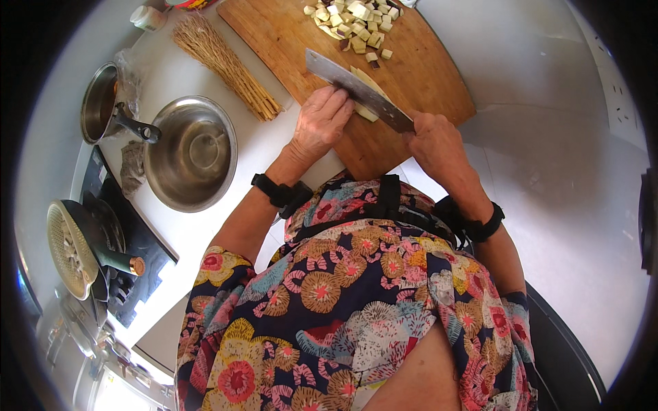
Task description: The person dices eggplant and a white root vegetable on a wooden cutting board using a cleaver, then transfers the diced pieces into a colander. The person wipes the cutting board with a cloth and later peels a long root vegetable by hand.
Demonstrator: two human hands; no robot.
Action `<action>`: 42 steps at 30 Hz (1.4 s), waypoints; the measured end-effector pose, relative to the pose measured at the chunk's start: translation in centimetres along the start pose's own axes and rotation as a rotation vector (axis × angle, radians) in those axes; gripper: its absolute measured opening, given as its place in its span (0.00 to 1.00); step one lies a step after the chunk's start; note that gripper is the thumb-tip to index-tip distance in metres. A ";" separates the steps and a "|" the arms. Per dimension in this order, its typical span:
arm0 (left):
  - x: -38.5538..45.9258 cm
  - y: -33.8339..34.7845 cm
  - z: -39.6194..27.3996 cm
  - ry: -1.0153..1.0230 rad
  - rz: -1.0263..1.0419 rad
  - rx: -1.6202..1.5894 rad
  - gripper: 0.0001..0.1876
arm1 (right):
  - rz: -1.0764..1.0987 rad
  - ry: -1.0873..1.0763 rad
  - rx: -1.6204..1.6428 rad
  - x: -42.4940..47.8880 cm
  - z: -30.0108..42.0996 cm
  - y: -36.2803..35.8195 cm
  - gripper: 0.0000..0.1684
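My right hand (pixel 437 138) grips the handle of a steel cleaver (pixel 360 90), whose blade runs up and left across the wooden cutting board (pixel 426 77). Pale eggplant slices (pixel 366 113) lie under the blade, showing on both sides of it. My left hand (pixel 324 115) is curled against the slices, its knuckles close to the flat of the blade; the fingertips are partly hidden. A pile of diced eggplant (pixel 362 36) with bits of dark purple skin covers the far part of the board.
Left of the board lie a straw whisk brush (pixel 226 67) and a wide steel basin (pixel 190 154). A small saucepan (pixel 97 103) stands beyond the basin. On the black cooktop (pixel 149 262), a pale colander (pixel 86 272) with pieces in it rests by a green-handled pan (pixel 115 259).
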State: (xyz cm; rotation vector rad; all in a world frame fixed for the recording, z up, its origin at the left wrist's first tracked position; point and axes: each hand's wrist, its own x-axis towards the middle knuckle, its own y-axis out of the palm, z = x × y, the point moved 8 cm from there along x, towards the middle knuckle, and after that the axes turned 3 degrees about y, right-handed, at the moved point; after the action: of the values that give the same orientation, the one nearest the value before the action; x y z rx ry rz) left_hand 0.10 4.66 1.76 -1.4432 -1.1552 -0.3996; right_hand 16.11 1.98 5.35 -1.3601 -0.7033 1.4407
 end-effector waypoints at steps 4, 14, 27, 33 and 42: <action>-0.2 0.2 0.0 -0.002 -0.011 -0.012 0.16 | 0.003 0.010 0.000 0.3 -0.2 0.7 0.13; -0.6 0.2 -0.3 -0.027 0.013 -0.038 0.16 | -0.088 -0.039 0.037 1.9 1.4 1.7 0.12; 0.3 1.0 1.0 -0.059 0.163 -0.025 0.11 | -0.053 0.022 0.145 3.3 0.3 1.8 0.15; 0.1 1.9 1.6 -0.078 0.184 -0.051 0.12 | -0.033 0.011 0.118 3.5 0.2 2.1 0.16; 0.5 2.0 1.5 -0.029 0.255 -0.020 0.14 | -0.013 0.036 0.144 4.1 -0.1 2.3 0.17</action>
State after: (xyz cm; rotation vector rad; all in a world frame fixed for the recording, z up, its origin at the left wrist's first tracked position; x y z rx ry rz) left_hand 1.40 6.53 0.72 -1.5946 -0.9765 -0.2131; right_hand 16.07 4.92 1.71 -1.2646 -0.5736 1.4253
